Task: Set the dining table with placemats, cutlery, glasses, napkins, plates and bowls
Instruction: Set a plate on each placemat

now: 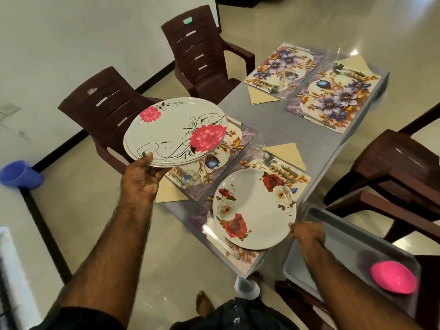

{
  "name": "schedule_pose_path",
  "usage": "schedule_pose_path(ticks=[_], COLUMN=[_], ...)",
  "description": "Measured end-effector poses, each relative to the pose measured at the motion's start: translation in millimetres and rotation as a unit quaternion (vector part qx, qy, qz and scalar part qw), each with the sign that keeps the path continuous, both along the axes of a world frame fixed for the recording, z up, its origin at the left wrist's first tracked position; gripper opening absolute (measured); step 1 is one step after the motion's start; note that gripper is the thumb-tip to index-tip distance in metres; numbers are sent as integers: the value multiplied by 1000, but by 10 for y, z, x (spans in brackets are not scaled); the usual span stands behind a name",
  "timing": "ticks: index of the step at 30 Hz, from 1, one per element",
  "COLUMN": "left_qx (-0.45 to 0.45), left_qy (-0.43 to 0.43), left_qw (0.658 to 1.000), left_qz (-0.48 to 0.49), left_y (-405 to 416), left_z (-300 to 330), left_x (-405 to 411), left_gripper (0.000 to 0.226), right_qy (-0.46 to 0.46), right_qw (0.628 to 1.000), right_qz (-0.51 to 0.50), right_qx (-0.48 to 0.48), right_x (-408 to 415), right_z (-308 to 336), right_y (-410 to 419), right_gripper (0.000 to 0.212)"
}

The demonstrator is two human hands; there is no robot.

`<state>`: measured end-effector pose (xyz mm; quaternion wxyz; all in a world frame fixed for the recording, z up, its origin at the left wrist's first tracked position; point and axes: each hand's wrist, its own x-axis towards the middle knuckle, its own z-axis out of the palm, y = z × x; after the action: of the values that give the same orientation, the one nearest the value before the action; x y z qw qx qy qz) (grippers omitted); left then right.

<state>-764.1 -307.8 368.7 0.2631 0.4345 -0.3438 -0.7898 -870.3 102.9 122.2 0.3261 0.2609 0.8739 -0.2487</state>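
Observation:
My left hand (pixel 140 177) grips the near rim of a stack of white plates (pixel 175 132) with pink flowers, held in the air over the near left placemat (pixel 221 148). My right hand (pixel 307 232) pinches the near right rim of a single white plate (pixel 254 208) with red and white roses, which lies on or just above the nearest placemat (pixel 238 256). A fork and spoon (pixel 273 163) rest on that mat beside a folded cream napkin (pixel 288 151). Two more flowered placemats (pixel 333 101) lie at the far end with cutlery and napkins.
A grey tub (pixel 333 236) on a chair at the right holds a pink bowl (pixel 392 277). Dark brown plastic chairs (pixel 104 110) stand along the left side and at the right. A clear glass (pixel 190 179) stands on the near left mat. A blue cup (pixel 20 175) is on the floor, left.

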Motion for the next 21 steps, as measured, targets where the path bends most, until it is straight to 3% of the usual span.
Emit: schedule_pose_path(ticks=[4, 12, 16, 18, 21], left_qx=[-2, -4, -8, -12, -36], left_qy=[4, 5, -6, -19, -43], left_qw=[1000, 1000, 1000, 999, 997], left_qz=[-6, -18, -26, -31, -49], left_y=[29, 74, 92, 65, -34], left_z=[30, 107, 162, 173, 157], left_x=[-75, -136, -125, -74, 59], left_gripper=[23, 26, 26, 28, 35], right_qy=[-30, -55, 43, 107, 117], right_qw=[994, 998, 998, 994, 970], right_qz=[87, -3, 19, 33, 43], right_qx=[52, 18, 33, -14, -208], right_x=[-55, -43, 2, 14, -71], right_z=[231, 326, 506, 643, 913], right_y=[-217, -219, -360, -594, -1083], right_gripper=[57, 69, 61, 56, 51])
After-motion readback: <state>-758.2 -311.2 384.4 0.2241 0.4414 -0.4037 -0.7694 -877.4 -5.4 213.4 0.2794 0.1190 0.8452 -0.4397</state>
